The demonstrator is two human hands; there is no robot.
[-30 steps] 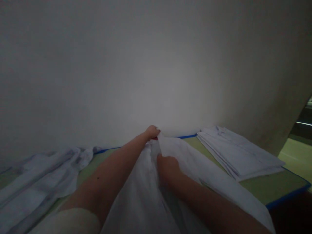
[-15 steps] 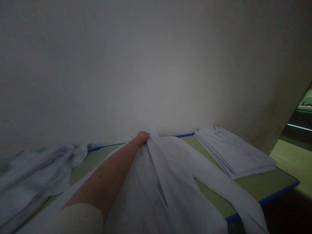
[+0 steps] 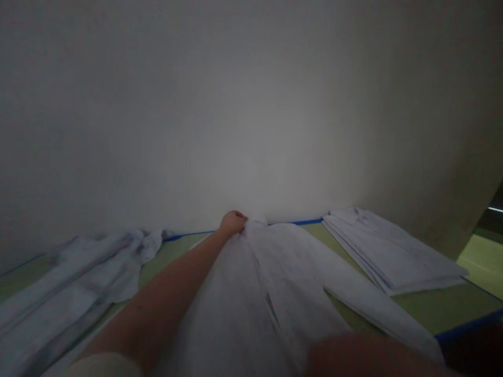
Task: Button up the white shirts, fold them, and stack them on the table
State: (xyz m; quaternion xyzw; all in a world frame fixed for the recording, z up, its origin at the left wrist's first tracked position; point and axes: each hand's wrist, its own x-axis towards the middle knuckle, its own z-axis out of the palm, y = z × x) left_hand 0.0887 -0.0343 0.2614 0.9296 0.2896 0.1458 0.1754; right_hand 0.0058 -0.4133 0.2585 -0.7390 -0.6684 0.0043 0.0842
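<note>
A white shirt lies lengthwise across a green-topped bench with blue edging, its collar at the far end, close to a bare grey wall. The wearer's left arm stretches out over the shirt, and the left hand is at the neck, fingers closed on the cloth beside the collar. Gripping there probably anchors the top of the shirt so the rest can lie straight. The front opening runs down towards the viewer, slightly parted, and one sleeve angles out to the right, with a wedge of green showing between it and the body; spread this way, the sleeve seems kept clear of the front. At the bottom edge, the right hand is a dark blur low over the shirt; whether its fingers are apart or together cannot be told. To the right sits a neat folded white stack, and to the left a rumpled white garment, both apparently set aside to leave the middle for the shirt.
</note>
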